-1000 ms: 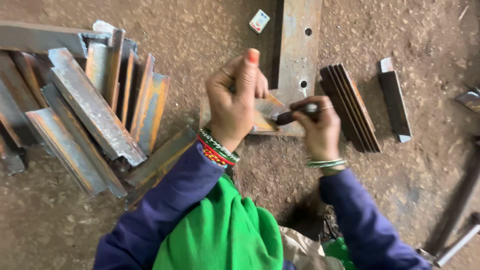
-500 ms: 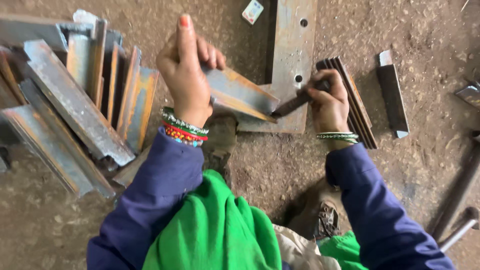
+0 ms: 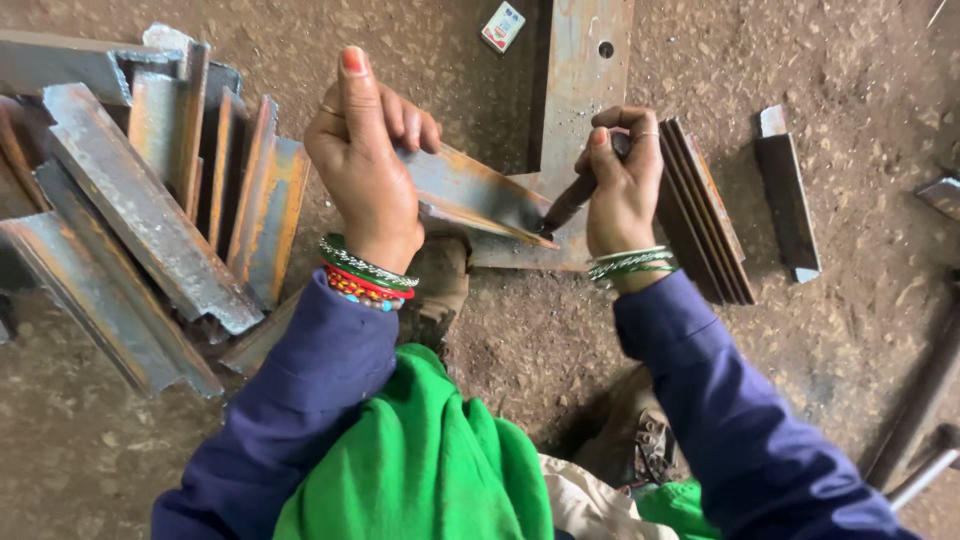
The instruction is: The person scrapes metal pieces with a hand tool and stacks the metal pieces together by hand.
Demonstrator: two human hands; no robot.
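Left hand (image 3: 365,165) clamps the angle-iron piece (image 3: 470,195), thumb up, holding it tilted above the dirt floor (image 3: 520,340) so its face is exposed. Right hand (image 3: 622,185) is fisted on a dark marking tool (image 3: 572,200), tip on the steel. Stacked angle pieces (image 3: 150,220) lie just left.

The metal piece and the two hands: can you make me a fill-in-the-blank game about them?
1. The left hand grips a rusty metal piece, and its ____ sticks straight up.
2. The right hand presses the tip of a dark tool against the ____ piece.
3. Both wrists wear ____.
4. The pile of metal angle bars lies on the person's ____ side.

Missing words: thumb; metal; bangles; left
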